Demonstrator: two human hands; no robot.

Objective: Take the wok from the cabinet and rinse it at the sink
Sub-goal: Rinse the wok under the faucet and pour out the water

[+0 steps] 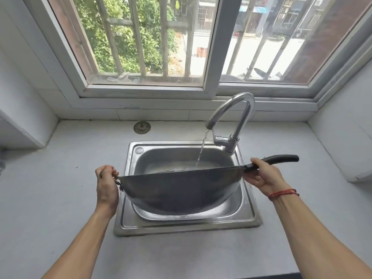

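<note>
Left hand (106,186) at the sink's left edge, fingers curled tight round the wok's small loop handle. Wok (181,190) held above the sink (128,224) basin, tilted, dark underside facing the camera. Tap (237,109) at the sink's back right is running, water (202,146) dropping behind the wok's rim. Right hand (261,176) at the sink's right edge, fingers wrapped round the base of the long black handle (281,159).

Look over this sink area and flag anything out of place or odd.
What looks like a round metal sink strainer lies on the grey countertop behind the stainless steel sink, rather than in the basin. Nothing else stands out.
</note>
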